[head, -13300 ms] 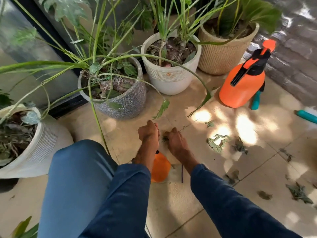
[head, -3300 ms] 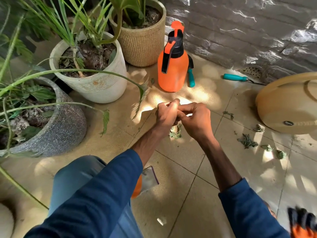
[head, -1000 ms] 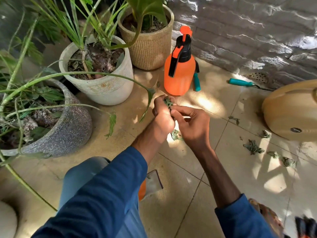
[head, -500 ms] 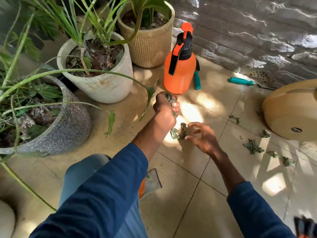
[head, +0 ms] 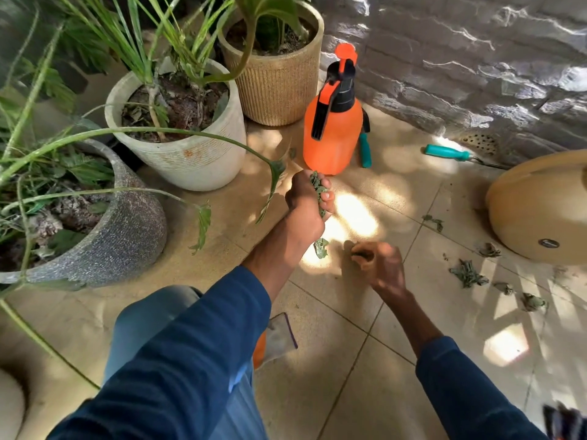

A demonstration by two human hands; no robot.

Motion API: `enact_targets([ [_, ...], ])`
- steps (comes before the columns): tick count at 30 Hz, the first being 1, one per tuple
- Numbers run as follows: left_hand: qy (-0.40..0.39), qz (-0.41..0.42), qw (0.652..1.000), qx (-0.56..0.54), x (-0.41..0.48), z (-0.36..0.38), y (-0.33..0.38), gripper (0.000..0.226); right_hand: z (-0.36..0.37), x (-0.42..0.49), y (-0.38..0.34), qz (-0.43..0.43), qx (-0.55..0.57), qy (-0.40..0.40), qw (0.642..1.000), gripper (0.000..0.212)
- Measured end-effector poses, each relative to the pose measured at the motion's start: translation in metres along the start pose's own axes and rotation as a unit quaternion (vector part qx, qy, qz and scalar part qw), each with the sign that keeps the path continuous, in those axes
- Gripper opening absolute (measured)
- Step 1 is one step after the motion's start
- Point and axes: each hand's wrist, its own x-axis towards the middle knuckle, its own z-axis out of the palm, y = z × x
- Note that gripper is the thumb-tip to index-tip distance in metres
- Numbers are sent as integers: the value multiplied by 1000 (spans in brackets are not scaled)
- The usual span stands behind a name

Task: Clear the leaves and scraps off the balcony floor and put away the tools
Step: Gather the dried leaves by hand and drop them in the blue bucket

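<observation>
My left hand (head: 306, 203) is held above the tiled floor and grips a bunch of green leaf scraps (head: 317, 187). Just below it my right hand (head: 376, 263) is down at the floor, its fingers curled round a small dry scrap (head: 357, 255); a green leaf (head: 320, 247) lies between the two hands. More dry leaves (head: 468, 276) are scattered on the tiles to the right. An orange spray bottle (head: 332, 122) stands at the wall with a teal-handled tool (head: 365, 150) behind it. Another teal-handled tool (head: 446, 151) lies near a floor drain.
Three plant pots stand at the left and back: a grey one (head: 120, 236), a white one (head: 190, 154) and a ribbed tan one (head: 279, 81). A tan round container (head: 540, 208) lies at the right. An orange object with a clear bag (head: 279, 336) sits by my knee.
My right hand left the left hand, reached down to the floor and closed on a scrap. My left hand stayed raised with its bunch of leaves.
</observation>
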Motion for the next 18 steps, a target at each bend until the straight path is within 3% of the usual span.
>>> enact_targets([
  [2,1,-9,1000,9,-5,1,-1,30,-19,-5,-8,27,97,45,994,23],
  [5,-23,26,998,52,-8,-5,-11,29,-51,-6,-42,68,299,61,950,21],
  [9,-9,-10,997,74,-7,2,-18,23,-86,1,-94,27,358,92,929,26],
  [14,6,14,986,163,-11,14,-28,29,-90,12,-133,-62,257,67,962,9],
  [18,8,91,967,237,-12,1,-31,53,-77,16,-149,-83,133,86,984,7],
])
